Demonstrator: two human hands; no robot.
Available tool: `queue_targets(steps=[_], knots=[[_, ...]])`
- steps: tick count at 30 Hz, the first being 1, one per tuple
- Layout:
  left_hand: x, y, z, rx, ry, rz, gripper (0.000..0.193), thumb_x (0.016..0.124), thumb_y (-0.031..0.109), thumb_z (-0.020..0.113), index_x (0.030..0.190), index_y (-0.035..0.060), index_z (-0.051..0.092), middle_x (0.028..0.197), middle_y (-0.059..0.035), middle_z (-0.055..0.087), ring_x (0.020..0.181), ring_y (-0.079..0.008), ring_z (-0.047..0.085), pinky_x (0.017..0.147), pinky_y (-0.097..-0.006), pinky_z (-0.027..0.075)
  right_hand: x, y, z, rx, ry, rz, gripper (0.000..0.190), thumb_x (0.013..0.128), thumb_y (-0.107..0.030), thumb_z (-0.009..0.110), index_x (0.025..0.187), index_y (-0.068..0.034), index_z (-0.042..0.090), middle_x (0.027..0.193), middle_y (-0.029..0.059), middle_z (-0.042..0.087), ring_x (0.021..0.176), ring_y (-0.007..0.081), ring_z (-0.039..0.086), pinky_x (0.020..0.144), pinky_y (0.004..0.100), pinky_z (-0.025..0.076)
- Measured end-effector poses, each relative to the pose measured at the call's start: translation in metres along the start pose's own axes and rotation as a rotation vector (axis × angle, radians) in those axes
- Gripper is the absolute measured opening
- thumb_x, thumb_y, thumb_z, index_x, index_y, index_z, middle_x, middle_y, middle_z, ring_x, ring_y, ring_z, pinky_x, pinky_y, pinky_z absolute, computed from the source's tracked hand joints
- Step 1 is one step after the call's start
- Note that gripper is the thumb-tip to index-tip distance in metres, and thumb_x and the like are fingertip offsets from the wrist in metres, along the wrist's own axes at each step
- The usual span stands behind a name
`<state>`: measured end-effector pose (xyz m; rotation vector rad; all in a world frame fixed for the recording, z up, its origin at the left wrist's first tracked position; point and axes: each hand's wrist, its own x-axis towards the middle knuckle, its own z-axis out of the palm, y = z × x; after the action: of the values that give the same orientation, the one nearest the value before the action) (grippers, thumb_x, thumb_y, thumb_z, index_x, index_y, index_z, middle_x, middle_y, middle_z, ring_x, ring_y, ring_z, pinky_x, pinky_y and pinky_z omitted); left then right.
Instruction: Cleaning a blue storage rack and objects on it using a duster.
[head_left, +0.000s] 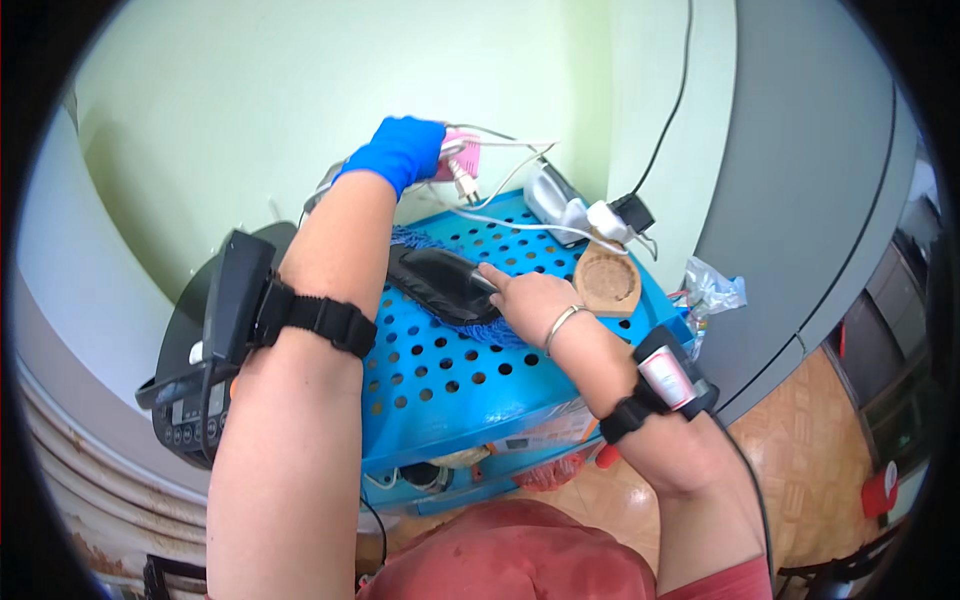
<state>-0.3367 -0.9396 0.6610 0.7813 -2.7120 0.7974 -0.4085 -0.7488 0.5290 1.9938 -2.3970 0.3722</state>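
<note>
My left hand (405, 154), in a blue glove, is by a pink box (466, 154) and white cables near the wall; its fingers are mostly hidden, so its grip cannot be made out. A white two-pin plug (463, 182) hangs just right of it. My bare right hand (531, 301) is closed around the grey handle end of a duster with a black back (442, 279) and blue fringe (487, 334), index finger stretched along it. The duster lies on a blue perforated plastic shelf top (480, 405). A carved wooden mould (609, 283) sits right of my right hand.
A silver-grey appliance (553, 201) and white and black plug adapters (609, 221) stand at the back right. A black appliance with buttons (184, 420) is at left. A clear plastic bag (712, 285) hangs at the shelf's right corner. Cables cross the back; a grey curved panel (810, 150) rises at right.
</note>
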Motion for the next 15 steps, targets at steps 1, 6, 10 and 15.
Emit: queue_targets(steps=[1, 6, 10, 15], knots=[[-0.001, 0.001, 0.001, 0.006, -0.012, -0.014, 0.03, 0.069, 0.033, 0.063, 0.09, 0.0117, 0.06, 0.089, -0.0125, 0.062, 0.083, -0.0291, 0.06, 0.071, -0.0387, 0.048, -0.001, 0.009, -0.002, 0.005, 0.012, 0.034, 0.036, 0.086, -0.026, 0.043, 0.122, -0.022, 0.038, 0.081, 0.0177, 0.06, 0.077, 0.0342, 0.059, 0.067, 0.0452, 0.045], [-0.001, 0.011, 0.018, 0.05, -0.02, -0.045, 0.024, 0.071, 0.027, 0.061, 0.09, 0.012, 0.06, 0.09, -0.0118, 0.062, 0.083, -0.0275, 0.06, 0.072, -0.0377, 0.046, -0.039, 0.06, -0.023, -0.158, 0.13, 0.241, 0.041, 0.084, -0.025, 0.046, 0.124, -0.022, 0.039, 0.08, 0.0137, 0.062, 0.075, 0.03, 0.061, 0.063, 0.0417, 0.047], [-0.005, 0.019, 0.061, 0.05, -0.006, -0.104, 0.017, 0.075, 0.022, 0.055, 0.089, 0.0135, 0.061, 0.092, -0.0097, 0.062, 0.089, -0.0252, 0.058, 0.077, -0.0398, 0.042, -0.077, 0.027, -0.022, -0.19, 0.05, 0.238, 0.043, 0.084, -0.024, 0.047, 0.126, -0.025, 0.039, 0.074, 0.0123, 0.062, 0.068, 0.0276, 0.061, 0.058, 0.0397, 0.048], [0.003, 0.03, 0.12, 0.018, -0.1, -0.155, 0.027, 0.081, 0.036, 0.049, 0.094, 0.0144, 0.06, 0.097, -0.0082, 0.061, 0.094, -0.0237, 0.056, 0.087, -0.0449, 0.035, -0.132, 0.008, -0.021, -0.066, 0.026, 0.06, 0.042, 0.084, -0.027, 0.048, 0.126, -0.024, 0.04, 0.06, 0.0108, 0.057, 0.057, 0.0277, 0.059, 0.05, 0.0395, 0.046]])
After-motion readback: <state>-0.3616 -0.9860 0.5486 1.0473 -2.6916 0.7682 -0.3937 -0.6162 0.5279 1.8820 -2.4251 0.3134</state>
